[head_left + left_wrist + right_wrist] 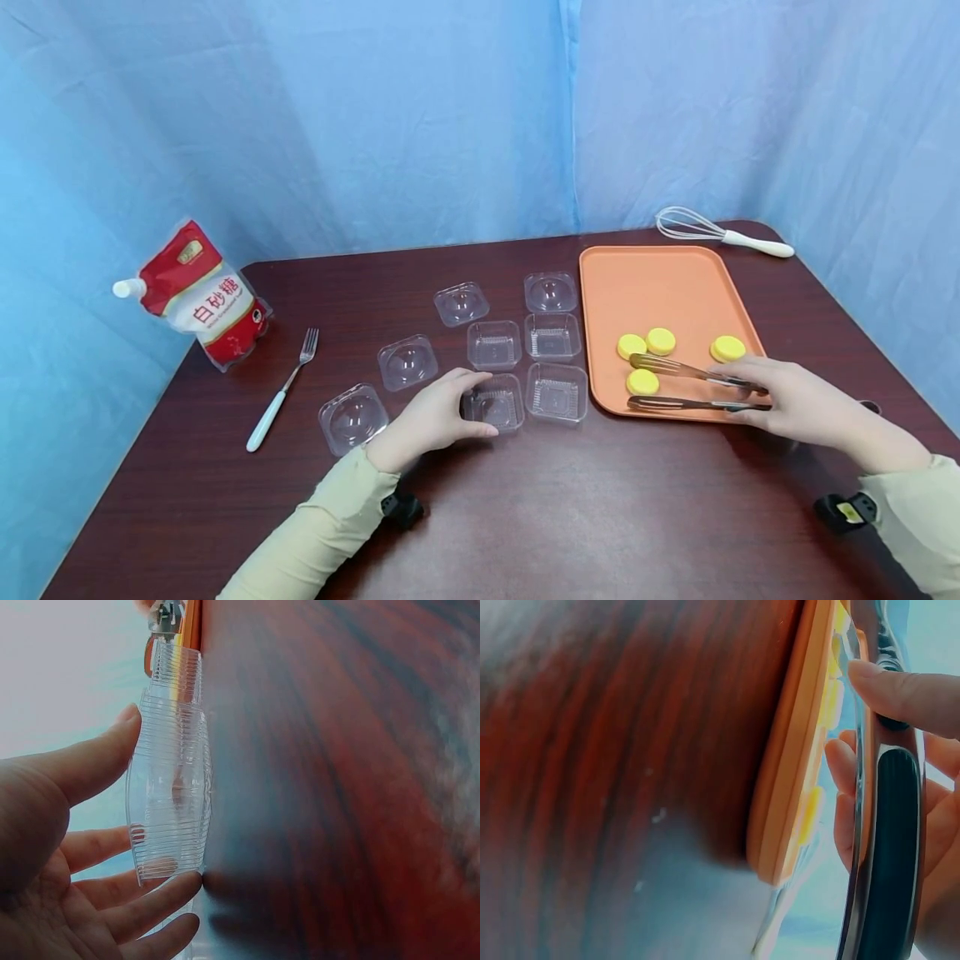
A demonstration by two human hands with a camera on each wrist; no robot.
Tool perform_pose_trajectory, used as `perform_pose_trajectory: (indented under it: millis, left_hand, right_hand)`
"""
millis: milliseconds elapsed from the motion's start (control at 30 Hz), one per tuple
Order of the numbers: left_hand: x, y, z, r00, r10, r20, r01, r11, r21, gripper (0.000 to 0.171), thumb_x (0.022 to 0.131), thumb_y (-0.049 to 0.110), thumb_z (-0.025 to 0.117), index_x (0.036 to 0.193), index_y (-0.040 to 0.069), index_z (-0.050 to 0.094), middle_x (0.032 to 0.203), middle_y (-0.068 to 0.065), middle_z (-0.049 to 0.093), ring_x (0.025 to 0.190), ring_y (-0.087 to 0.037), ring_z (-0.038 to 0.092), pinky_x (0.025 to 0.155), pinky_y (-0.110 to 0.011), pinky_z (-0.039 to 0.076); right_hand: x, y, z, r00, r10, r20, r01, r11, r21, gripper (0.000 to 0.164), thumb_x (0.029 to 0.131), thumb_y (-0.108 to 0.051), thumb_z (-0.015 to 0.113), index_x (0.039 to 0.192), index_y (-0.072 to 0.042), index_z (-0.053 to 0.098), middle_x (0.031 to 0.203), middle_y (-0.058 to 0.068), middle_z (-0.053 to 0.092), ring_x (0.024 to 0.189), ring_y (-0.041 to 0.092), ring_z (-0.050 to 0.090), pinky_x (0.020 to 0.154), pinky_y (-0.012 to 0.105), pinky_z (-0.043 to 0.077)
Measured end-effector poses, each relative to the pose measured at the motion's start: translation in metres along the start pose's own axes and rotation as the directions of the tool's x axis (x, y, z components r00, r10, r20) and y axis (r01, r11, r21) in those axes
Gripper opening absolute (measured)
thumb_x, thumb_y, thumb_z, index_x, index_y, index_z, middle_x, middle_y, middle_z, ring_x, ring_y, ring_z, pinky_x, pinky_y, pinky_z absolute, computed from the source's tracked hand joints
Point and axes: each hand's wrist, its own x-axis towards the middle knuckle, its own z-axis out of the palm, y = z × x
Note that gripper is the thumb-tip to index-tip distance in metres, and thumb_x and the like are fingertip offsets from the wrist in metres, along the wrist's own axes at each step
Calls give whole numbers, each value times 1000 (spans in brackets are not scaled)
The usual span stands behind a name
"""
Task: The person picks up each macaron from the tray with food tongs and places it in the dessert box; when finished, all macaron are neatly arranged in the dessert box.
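From where I stand, taking twelve as the far side of the tabletop (585, 517), the clear box (501, 404) sits near the middle. It looks feather-light, thin and slick, likely to skid or buckle if squeezed, so its ridged sides are the place for a gentle hold. The tongs (690, 404) look stiff, smooth and springy, best held partway along both arms. They lie over the six o'clock part of the orange tray (641, 275), tips parted around a yellow disc (642, 382); I can't tell whether they touch it. That disc seems small and light, and its rim offers the surest bite.

The left hand (435, 415) reaches in from eight o'clock, thumb at the box's seven and fingers near its ten, lightly pinching it. The right hand (798, 404) comes from four o'clock, gripping the tongs with thumb and fingers on opposite sides, the wrist held low.
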Motion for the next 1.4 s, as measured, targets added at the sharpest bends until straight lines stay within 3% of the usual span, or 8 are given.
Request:
perform_pose_trajectory:
  millis: [200, 333, 600, 867, 1033, 1200, 1400]
  left_hand:
    - [-1, 0, 0, 1000, -5, 5, 5, 1000, 0, 72, 69, 33, 83, 132, 9, 55, 119, -7, 59, 102, -20, 59, 91, -38, 48]
    - [-1, 1, 0, 1000, -13, 14, 13, 1000, -3, 72, 70, 33, 83, 132, 10, 55, 121, -7, 59, 105, -21, 59, 92, -39, 47]
    - [-1, 1, -1, 1000, -12, 15, 12, 1000, 2, 72, 70, 34, 83, 132, 9, 55, 121, -7, 58, 108, -21, 58, 94, -39, 47]
    - [1, 1, -2, 1000, -13, 11, 13, 1000, 10, 72, 70, 34, 83, 132, 10, 55, 122, -7, 58, 108, -20, 58, 95, -38, 47]
    - [1, 0, -1, 1000, -13, 9, 13, 1000, 11, 72, 70, 34, 83, 132, 10, 55, 121, -6, 59, 107, -20, 59, 94, -38, 47]
    - [1, 0, -1, 1000, -13, 8, 13, 1000, 5, 72, 69, 34, 83, 132, 10, 55, 120, -6, 59, 104, -19, 58, 92, -38, 47]
    - [1, -1, 0, 1000, -12, 4, 12, 1000, 7, 72, 69, 35, 83, 132, 11, 55, 120, -5, 59, 104, -19, 59, 92, -38, 47]
  right_hand:
    - [0, 3, 2, 997, 63, 37, -65, 996, 58, 56, 67, -17, 84, 119, -10, 64, 109, 6, 65, 71, -3, 43, 57, 19, 40]
    - [-1, 5, 3, 994, 99, 46, -103, 991, 88, 55, 68, -16, 83, 119, -9, 64, 94, -3, 66, 65, -5, 40, 53, 18, 36]
    - [-2, 7, 3, 990, 140, 30, -141, 988, 59, 48, 69, -12, 82, 114, -3, 68, 86, 1, 72, 58, -5, 37, 50, 19, 31]
    - [0, 4, 1, 983, 182, 28, -183, 982, 39, 45, 70, -12, 82, 112, -2, 70, 68, -11, 66, 52, -4, 29, 44, 20, 25]
    - [1, 3, 1, 982, 189, 9, -189, 982, 14, 44, 70, -14, 82, 111, -4, 71, 64, -13, 62, 50, -3, 26, 44, 20, 23]
    - [1, 2, 2, 986, 165, -28, -164, 986, 17, 42, 69, -13, 83, 109, -6, 72, 72, -5, 69, 50, -5, 29, 45, 19, 26]
    - [3, -1, 2, 986, 150, -72, -148, 989, 30, 43, 69, -11, 82, 111, -9, 72, 70, -7, 69, 46, -5, 26, 43, 18, 24]
